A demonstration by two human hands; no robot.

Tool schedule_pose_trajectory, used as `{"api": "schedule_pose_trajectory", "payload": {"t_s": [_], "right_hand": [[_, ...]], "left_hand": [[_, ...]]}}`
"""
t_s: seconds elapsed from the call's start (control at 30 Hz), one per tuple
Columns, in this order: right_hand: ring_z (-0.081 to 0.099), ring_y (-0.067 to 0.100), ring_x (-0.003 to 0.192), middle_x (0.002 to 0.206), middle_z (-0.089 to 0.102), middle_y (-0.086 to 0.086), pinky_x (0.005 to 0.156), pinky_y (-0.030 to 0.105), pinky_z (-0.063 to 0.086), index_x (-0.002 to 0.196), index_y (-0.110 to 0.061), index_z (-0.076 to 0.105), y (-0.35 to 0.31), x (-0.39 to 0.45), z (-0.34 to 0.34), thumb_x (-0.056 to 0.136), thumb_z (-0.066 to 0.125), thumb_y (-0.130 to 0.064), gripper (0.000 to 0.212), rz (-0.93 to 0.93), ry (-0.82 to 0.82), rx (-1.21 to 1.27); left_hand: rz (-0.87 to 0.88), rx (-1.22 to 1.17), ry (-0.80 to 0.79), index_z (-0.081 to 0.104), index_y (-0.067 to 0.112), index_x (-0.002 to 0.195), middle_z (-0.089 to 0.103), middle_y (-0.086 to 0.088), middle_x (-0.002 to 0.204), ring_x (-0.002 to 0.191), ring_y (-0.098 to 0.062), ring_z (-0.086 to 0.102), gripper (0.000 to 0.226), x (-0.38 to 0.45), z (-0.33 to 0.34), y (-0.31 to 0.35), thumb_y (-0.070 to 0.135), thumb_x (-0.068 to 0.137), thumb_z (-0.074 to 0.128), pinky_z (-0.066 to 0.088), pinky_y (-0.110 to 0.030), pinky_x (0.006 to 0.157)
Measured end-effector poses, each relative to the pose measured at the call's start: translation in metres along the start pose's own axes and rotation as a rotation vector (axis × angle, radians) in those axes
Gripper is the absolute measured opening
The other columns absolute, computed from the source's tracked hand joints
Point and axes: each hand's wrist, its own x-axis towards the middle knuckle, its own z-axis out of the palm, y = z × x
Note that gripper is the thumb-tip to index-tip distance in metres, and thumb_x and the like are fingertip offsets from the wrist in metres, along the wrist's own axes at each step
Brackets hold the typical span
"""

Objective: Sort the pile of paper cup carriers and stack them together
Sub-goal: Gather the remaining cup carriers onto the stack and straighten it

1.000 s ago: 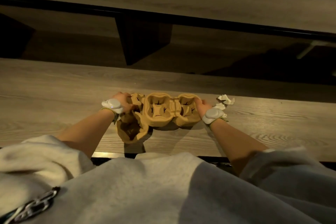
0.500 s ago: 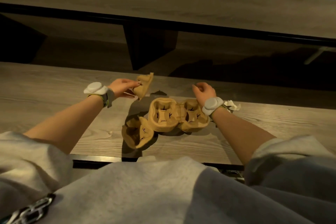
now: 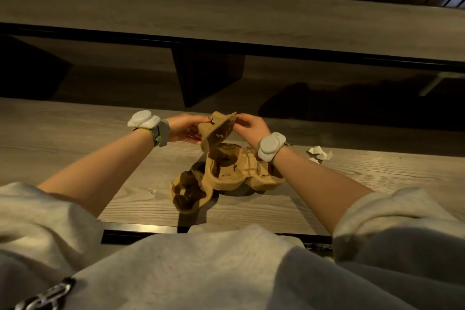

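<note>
Above the table (image 3: 75, 133), the left hand (image 3: 183, 128) and right hand (image 3: 251, 126) each pinch an edge of one tilted cup carrier (image 3: 216, 131), fingers closed on it. Below it, the remaining carriers (image 3: 226, 171) lie jumbled and overlapping, so sorting looks barely begun, with no neat stack formed yet.

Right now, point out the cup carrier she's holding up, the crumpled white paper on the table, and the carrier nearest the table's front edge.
Held cup carrier (image 3: 217, 128), head view, on its tilted underside.
Crumpled white paper (image 3: 319, 153), head view, on its middle.
Front carrier (image 3: 187, 194), head view, on its dark cup well.
</note>
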Motion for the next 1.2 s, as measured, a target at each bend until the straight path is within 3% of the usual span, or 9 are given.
{"api": "schedule_pose_trajectory", "payload": {"t_s": [0.1,0.17,0.3,0.4,0.5,0.9,1.0,1.13,1.2], "right_hand": [[0.064,0.013,0.091,0.091,0.069,-0.002,0.080,0.028,0.051,0.098,-0.013,0.069,0.000,0.001,-0.001,0.090,0.060,-0.024,0.016,-0.004,0.018,-0.008],[0.063,0.014,0.077,0.079,0.067,0.002,0.075,0.033,0.053,0.088,-0.006,0.069,0.002,-0.001,-0.002,0.089,0.062,-0.027,0.022,0.023,0.028,0.001],[0.057,0.013,0.062,0.080,0.062,0.011,0.059,0.024,0.049,0.099,0.008,0.066,0.007,-0.006,-0.008,0.090,0.062,-0.028,0.037,0.179,-0.020,0.077],[0.053,0.011,0.051,0.066,0.062,0.002,0.049,0.020,0.044,0.087,-0.006,0.070,0.010,-0.011,-0.013,0.088,0.064,-0.031,0.026,0.316,-0.088,0.094],[0.052,0.010,0.042,0.055,0.061,0.000,0.042,0.019,0.041,0.078,-0.010,0.068,0.020,-0.017,-0.012,0.087,0.065,-0.031,0.023,0.410,-0.155,0.069],[0.052,0.012,0.042,0.059,0.061,0.005,0.038,0.020,0.040,0.082,-0.011,0.066,0.027,-0.037,-0.019,0.089,0.062,-0.035,0.025,0.498,-0.265,-0.061],[0.048,0.009,0.044,0.052,0.056,-0.003,0.047,0.020,0.040,0.057,-0.018,0.058,0.031,-0.040,-0.015,0.087,0.061,-0.043,0.038,0.433,-0.239,-0.256],[0.055,0.017,0.063,0.068,0.061,0.005,0.062,0.025,0.044,0.072,-0.007,0.066,0.040,-0.040,-0.010,0.085,0.060,-0.048,0.043,0.424,-0.211,-0.315],[0.052,0.019,0.066,0.065,0.056,0.005,0.065,0.029,0.041,0.063,-0.013,0.058,0.042,-0.039,-0.010,0.084,0.060,-0.049,0.042,0.420,-0.203,-0.331]], "left_hand": [[0.014,-0.028,0.066,0.060,0.016,0.098,0.063,-0.009,0.107,0.111,-0.031,0.057,0.063,0.001,0.001,0.001,0.072,0.070,0.057,0.050,-0.031,0.078],[0.031,-0.060,0.130,0.059,0.017,0.106,0.061,-0.012,0.117,0.114,-0.031,0.056,0.057,0.004,0.001,-0.002,0.065,0.089,0.034,0.050,-0.035,0.083],[0.043,-0.057,0.111,0.063,0.016,0.105,0.064,-0.010,0.108,0.102,-0.027,0.060,0.066,0.001,0.006,-0.007,0.066,0.091,0.022,0.049,-0.037,0.088],[0.041,0.079,0.156,0.064,0.014,0.100,0.066,-0.009,0.099,0.102,-0.029,0.061,0.048,0.003,0.012,-0.011,0.054,0.094,0.039,0.050,-0.040,0.092],[0.028,0.277,0.212,0.065,0.012,0.102,0.065,-0.004,0.088,0.089,-0.022,0.062,0.035,0.006,0.021,-0.019,0.041,0.095,0.048,0.053,-0.027,0.076],[0.141,0.450,0.252,0.066,0.017,0.094,0.063,0.001,0.085,0.083,-0.016,0.058,0.016,0.017,0.041,-0.043,0.029,0.093,0.056,0.048,-0.028,0.073],[0.193,0.505,0.305,0.060,0.017,0.102,0.058,0.002,0.081,0.076,-0.016,0.055,0.016,0.020,0.048,-0.053,0.028,0.090,0.060,0.046,-0.031,0.071],[0.207,0.505,0.356,0.053,0.018,0.104,0.055,0.000,0.076,0.071,-0.018,0.053,0.021,0.024,0.055,-0.064,0.027,0.087,0.064,0.050,-0.037,0.069],[0.212,0.479,0.402,0.050,0.018,0.104,0.053,0.002,0.074,0.068,-0.017,0.052,0.025,0.025,0.054,-0.065,0.027,0.086,0.065,0.049,-0.036,0.066]]}}
